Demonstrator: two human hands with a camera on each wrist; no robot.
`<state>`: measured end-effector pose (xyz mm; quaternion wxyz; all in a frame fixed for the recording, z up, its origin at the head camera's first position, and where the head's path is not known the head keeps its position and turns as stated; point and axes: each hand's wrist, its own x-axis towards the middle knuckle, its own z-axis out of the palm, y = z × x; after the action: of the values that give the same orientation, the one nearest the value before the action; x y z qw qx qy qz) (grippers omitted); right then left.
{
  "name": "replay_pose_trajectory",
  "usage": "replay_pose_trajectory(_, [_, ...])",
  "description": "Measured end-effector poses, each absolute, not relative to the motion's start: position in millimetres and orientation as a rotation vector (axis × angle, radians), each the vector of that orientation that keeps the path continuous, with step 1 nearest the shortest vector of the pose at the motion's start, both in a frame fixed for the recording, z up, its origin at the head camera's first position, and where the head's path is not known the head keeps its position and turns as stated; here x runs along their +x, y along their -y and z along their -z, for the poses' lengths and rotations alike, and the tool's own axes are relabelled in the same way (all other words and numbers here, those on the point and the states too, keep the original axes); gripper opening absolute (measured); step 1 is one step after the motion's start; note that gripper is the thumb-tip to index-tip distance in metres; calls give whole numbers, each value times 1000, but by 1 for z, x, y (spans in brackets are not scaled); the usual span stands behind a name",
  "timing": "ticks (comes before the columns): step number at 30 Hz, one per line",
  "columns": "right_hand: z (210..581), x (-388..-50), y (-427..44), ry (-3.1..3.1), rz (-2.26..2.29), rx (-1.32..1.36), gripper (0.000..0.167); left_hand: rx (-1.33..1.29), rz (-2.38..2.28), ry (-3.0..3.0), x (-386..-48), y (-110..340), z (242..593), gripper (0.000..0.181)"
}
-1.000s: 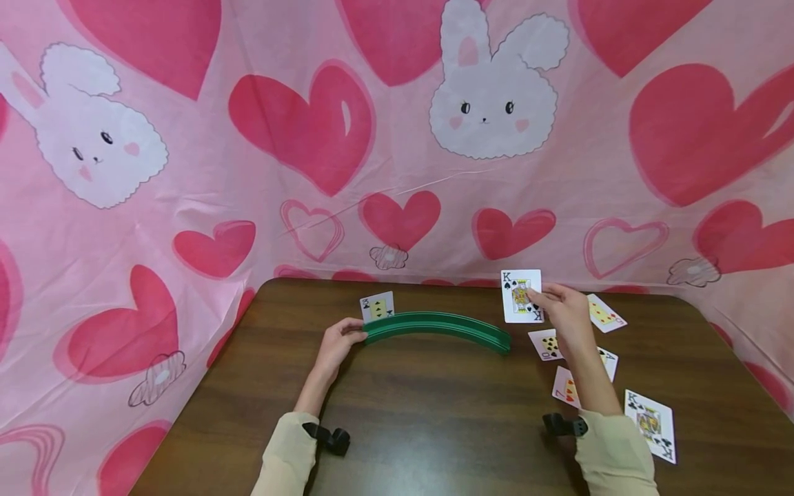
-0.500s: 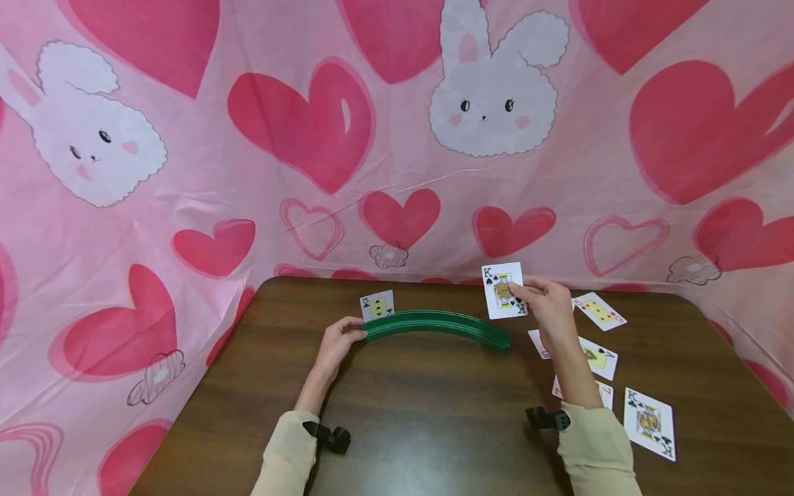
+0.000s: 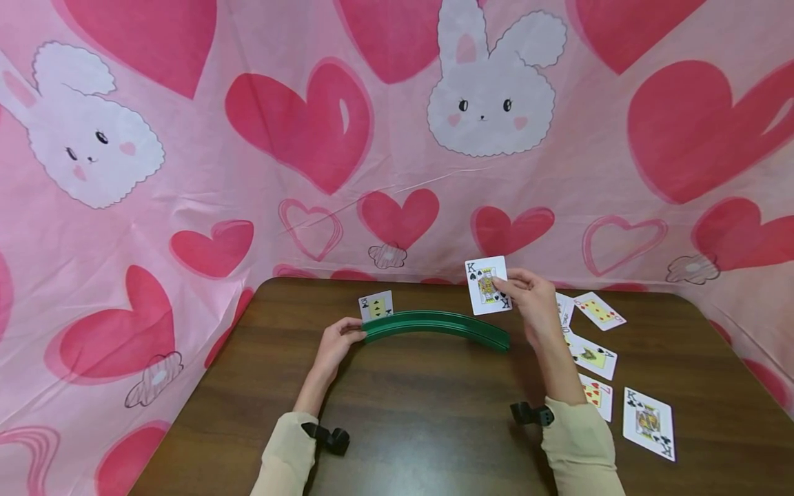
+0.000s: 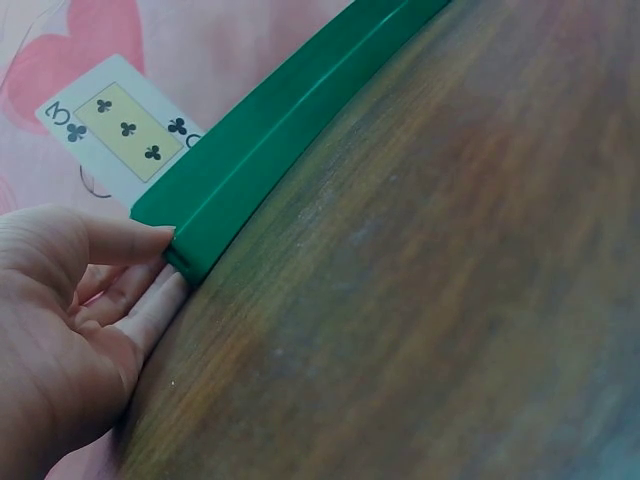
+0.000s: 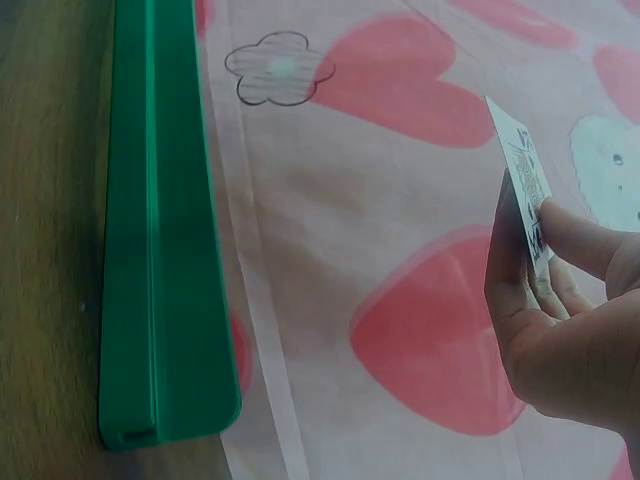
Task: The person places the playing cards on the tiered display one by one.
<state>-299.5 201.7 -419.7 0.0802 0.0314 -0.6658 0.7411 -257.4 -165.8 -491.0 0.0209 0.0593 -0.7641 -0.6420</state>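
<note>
A curved green card holder (image 3: 434, 322) lies across the table, with a three of clubs (image 3: 377, 305) upright at its left end. My left hand (image 3: 338, 344) grips that end; in the left wrist view, thumb and fingers (image 4: 130, 240) pinch its corner. Above the holder's right part, my right hand (image 3: 535, 303) holds up a king of spades (image 3: 485, 289) between thumb and fingers, face toward me. The right wrist view shows this card (image 5: 522, 180) almost edge-on, apart from the holder (image 5: 165, 250).
Loose face-up cards lie on the table at the right: a six of diamonds (image 3: 599, 311), an ace of spades (image 3: 593, 356), a red seven (image 3: 597, 396) and a king of clubs (image 3: 648, 422), among others partly behind my right arm. A pink patterned cloth (image 3: 397, 165) hangs behind the table.
My right hand has moved left with the king of spades, from near the loose cards to above the holder's right part. More loose cards show now. My left hand has stayed in place.
</note>
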Motion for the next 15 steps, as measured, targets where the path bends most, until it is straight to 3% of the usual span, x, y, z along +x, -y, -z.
replay_pose_trajectory(4, [395, -282, -186, 2036, -2177, 77, 39, 181, 1993, 2368, -258, 165, 491, 20])
replay_pose_trajectory(10, [395, -279, -179, 1943, -2267, 147, 33, 179, 1986, 2373, -258, 165, 491, 20])
replay_pose_trajectory(15, [367, -259, -164, 2011, -2212, 31, 37, 184, 1965, 2383, -258, 166, 492, 20])
